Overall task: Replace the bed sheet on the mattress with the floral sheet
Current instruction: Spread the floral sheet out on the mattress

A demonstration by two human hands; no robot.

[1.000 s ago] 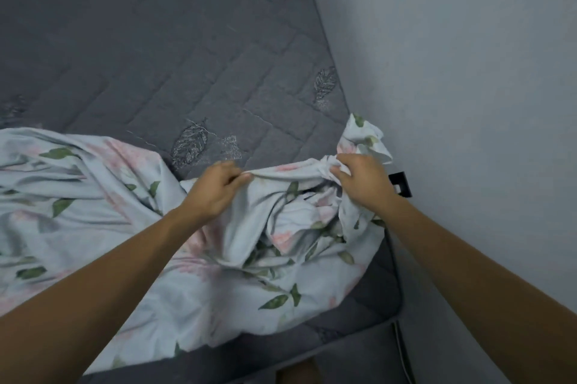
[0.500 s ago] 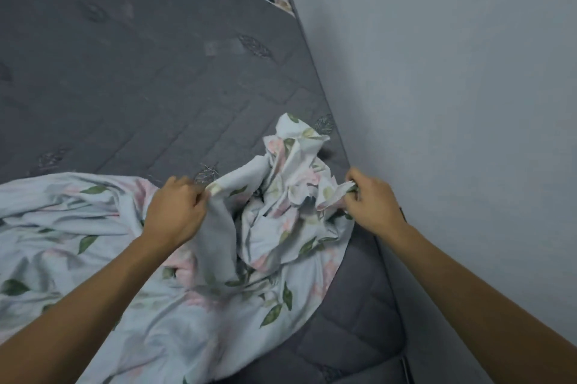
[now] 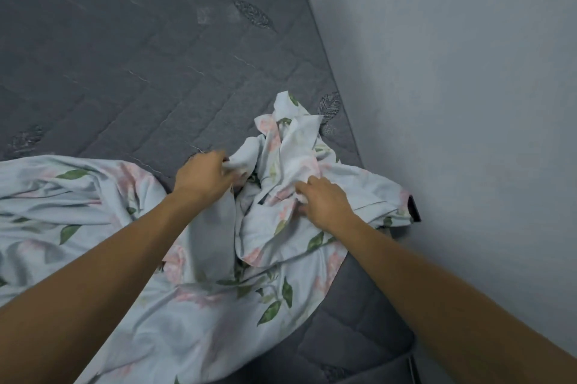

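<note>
2 hands (image 3: pixel 204 176) (image 3: pixel 324 204) bunch floral sheet (image 3: pixel 193 305) beside wall (image 3: pixel 468 102).

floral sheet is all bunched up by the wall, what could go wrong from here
1. The floral sheet is crumpled where the left hand and right hand grip it, so the wrong edge may get pulled.
2. The mattress sits tight against the wall, so tucking that side may be awkward.

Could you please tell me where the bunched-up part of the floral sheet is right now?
In the head view the floral sheet bunches right of centre on the grey mattress, near the wall, gripped by the left hand and right hand.
</note>
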